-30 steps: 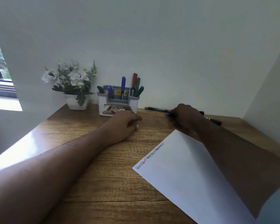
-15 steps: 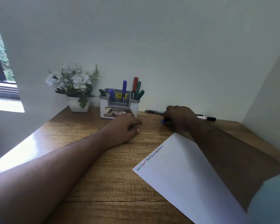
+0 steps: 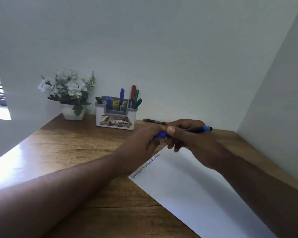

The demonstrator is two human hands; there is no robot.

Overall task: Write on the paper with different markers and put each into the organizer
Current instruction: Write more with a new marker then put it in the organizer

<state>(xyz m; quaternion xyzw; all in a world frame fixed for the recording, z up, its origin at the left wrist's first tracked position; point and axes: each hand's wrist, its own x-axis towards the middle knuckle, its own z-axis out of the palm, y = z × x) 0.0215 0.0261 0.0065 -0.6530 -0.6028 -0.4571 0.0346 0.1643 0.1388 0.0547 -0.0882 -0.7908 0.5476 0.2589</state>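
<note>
Above the far corner of the paper (image 3: pixel 205 194), I hold a blue marker (image 3: pixel 199 129) level between both hands, because this is the easiest way to pull its cap. My right hand (image 3: pixel 194 143) grips the black barrel, thumb on top and fingers curled beneath, with the blue band and tail end jutting out to the right. My left hand (image 3: pixel 144 143) closes its fingers around the blue cap (image 3: pixel 159 135) at the marker's left end; whether the cap has come loose I cannot tell, since my knuckles hide the joint. I keep the marker close over the sheet so the tip can drop straight to the page, just past the line of coloured words (image 3: pixel 144 167) that runs along the left edge. Far left of my hands, the organizer (image 3: pixel 116 117) stands against the wall with blue, red and green markers upright in its compartments, near enough for a short reach once this one has written. One more marker (image 3: pixel 154 121) lies flat on the desk (image 3: pixel 67 152) by the wall, just beyond my hands, waiting its turn. A flower pot (image 3: pixel 73 112) sits further left, well out of the way.
</note>
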